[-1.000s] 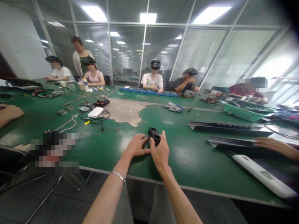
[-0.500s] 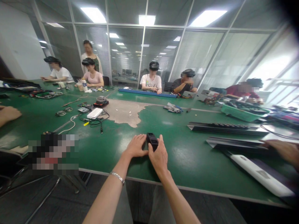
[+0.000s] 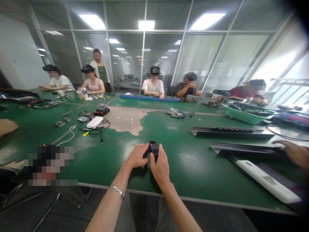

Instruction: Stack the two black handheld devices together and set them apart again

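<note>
A small black box-shaped device (image 3: 153, 147) rests at or just above the green table, in front of me. Its top carries what looks like a small dark screen; the near end is partly hidden by my fingers. From the left side, my left hand (image 3: 137, 156) steadies it with the fingertips against its edge. On the other side, my right hand (image 3: 160, 165) grips it, thumb on the near left and fingers along the right edge. A silver bracelet (image 3: 117, 190) circles my left wrist.
Green table (image 3: 183, 180) spans the view. At left lie a white power bank (image 3: 95, 122) with cables and glasses (image 3: 63, 121). Black metal channels (image 3: 231, 132), a white long device (image 3: 267, 180) and another person's hand (image 3: 293, 154) are at right. Several people sit opposite.
The view has shifted slightly. The black device now shows more of its flat top and seems tilted differently between my hands; both hands stay around it.
</note>
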`<state>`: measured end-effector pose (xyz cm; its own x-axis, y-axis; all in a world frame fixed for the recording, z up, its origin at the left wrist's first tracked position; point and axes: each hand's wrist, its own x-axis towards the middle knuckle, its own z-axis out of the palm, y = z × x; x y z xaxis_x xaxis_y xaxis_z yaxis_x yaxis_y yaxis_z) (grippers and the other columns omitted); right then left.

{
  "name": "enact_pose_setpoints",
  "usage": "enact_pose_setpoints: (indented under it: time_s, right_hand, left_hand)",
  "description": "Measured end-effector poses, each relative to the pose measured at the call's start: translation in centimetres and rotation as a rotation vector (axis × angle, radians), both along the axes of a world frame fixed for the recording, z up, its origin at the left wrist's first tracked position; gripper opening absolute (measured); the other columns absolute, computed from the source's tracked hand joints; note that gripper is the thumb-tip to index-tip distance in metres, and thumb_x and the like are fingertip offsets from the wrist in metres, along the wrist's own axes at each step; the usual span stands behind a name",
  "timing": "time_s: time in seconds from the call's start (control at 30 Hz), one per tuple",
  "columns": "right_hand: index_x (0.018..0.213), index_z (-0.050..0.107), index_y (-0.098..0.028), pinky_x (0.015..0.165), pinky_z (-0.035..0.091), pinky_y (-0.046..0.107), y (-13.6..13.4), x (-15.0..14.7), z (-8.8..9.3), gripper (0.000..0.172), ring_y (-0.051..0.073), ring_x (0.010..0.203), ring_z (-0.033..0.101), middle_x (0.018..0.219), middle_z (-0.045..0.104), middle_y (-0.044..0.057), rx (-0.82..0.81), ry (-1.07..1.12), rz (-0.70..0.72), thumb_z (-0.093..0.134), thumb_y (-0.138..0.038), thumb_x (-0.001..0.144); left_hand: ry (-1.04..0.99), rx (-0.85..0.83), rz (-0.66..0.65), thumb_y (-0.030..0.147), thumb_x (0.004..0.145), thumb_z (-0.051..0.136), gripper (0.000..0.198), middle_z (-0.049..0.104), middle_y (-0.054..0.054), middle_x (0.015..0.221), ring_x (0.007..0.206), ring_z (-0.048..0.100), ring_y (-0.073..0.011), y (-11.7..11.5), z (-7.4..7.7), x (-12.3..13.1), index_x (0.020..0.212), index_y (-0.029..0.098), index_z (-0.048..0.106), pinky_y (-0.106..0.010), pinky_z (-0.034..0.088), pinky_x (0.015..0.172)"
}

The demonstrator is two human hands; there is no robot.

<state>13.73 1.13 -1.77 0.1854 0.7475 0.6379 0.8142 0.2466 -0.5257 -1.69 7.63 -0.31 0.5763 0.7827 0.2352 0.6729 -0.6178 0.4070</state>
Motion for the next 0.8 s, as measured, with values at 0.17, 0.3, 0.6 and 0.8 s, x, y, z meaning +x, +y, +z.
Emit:
enact_pose_setpoints:
  time_s: [0.17,0.3,0.6,0.8]
  right_hand:
    - [0.155,0.032,-0.004,0.109,0.044,0.051,0.2,0.3,-0.7,0.069,0.033,0.135,0.052,0.149,0.05,0.026,-0.06,0.09,-0.022,0.038,-0.048,0.102]
    - [0.156,0.028,-0.006,0.107,0.046,0.051,0.3,0.5,-0.9,0.073,0.033,0.134,0.052,0.149,0.05,0.025,-0.057,0.114,-0.015,0.043,-0.05,0.1]
    - [0.159,0.022,-0.006,0.102,0.049,0.054,0.1,0.4,-1.1,0.076,0.035,0.124,0.057,0.145,0.053,0.025,-0.052,0.032,-0.027,0.047,-0.044,0.099]
    - [0.16,0.02,-0.009,0.106,0.046,0.055,0.1,0.4,-0.6,0.08,0.037,0.133,0.051,0.152,0.046,0.025,-0.072,0.088,-0.026,0.048,-0.053,0.099]
  left_hand:
    - [0.002,-0.024,0.006,0.027,0.078,0.052,0.084,0.038,-0.006,0.162,0.149,0.033,-0.0267,-0.1,0.4,0.1,0.158,0.022,0.029,-0.051,0.016,0.125]
    - [0.021,-0.036,-0.001,0.028,0.079,0.053,0.082,0.037,-0.004,0.162,0.15,0.031,-0.0277,0.0,0.5,0.2,0.158,0.023,0.032,-0.052,0.015,0.126]
    - [0.024,-0.022,-0.012,0.04,0.085,0.06,0.081,0.039,-0.008,0.161,0.149,0.033,-0.0332,-0.3,0.5,0.2,0.158,0.022,0.032,-0.056,0.017,0.124]
    - [-0.005,-0.001,-0.026,0.046,0.087,0.062,0.082,0.042,-0.009,0.159,0.148,0.034,-0.0341,-0.4,0.6,0.2,0.159,0.023,0.029,-0.057,0.019,0.123]
